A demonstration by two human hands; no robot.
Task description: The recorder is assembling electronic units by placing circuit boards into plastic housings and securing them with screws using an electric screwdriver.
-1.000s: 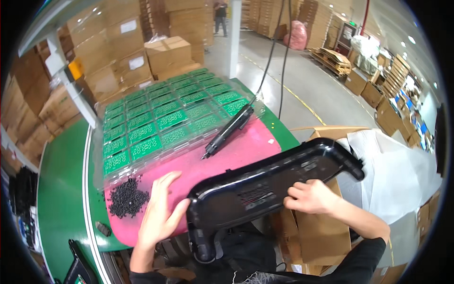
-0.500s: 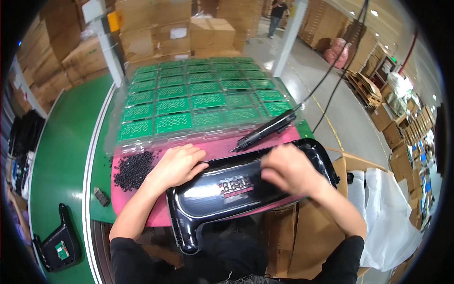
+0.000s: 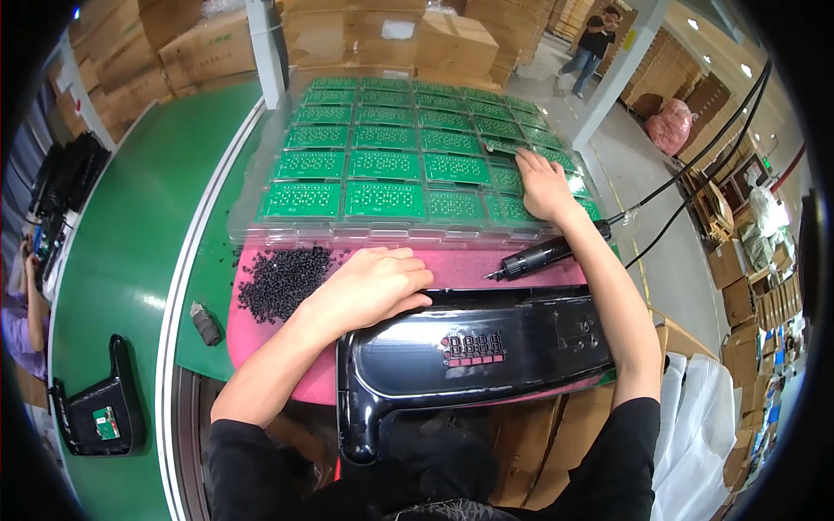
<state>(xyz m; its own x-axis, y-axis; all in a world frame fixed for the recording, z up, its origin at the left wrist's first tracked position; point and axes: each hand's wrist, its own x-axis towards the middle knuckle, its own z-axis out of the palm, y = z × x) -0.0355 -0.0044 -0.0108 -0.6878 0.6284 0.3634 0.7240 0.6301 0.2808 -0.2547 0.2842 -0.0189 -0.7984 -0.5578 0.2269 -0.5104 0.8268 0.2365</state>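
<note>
A glossy black plastic housing (image 3: pixel 408 330) with cut-out display windows lies across the pink mat (image 3: pixel 347 276) before me. My left hand (image 3: pixel 382 282) is closed over its far left edge, thumb on the inside face. My right hand (image 3: pixel 546 187) reaches over the tray (image 3: pixel 382 233) of green circuit boards. Its fingertips pinch the end of one circuit board (image 3: pixel 500 145), which sits tilted out of line in its pocket. A black electric screwdriver (image 3: pixel 543 258) lies between tray and housing, under my right forearm.
Left of the housing is a pile of small black parts (image 3: pixel 282 282). A grey lump (image 3: pixel 206 324) lies by the green conveyor (image 3: pixel 148 286), which carries another black housing (image 3: pixel 102 408). Cardboard boxes (image 3: pixel 347 39) stand behind; a person (image 3: pixel 593 48) stands far right. Cables rise at right.
My right hand has moved from above the housing to the boards in the tray, and one board now sits tilted. My left hand stays on the housing. The whole view has shifted.
</note>
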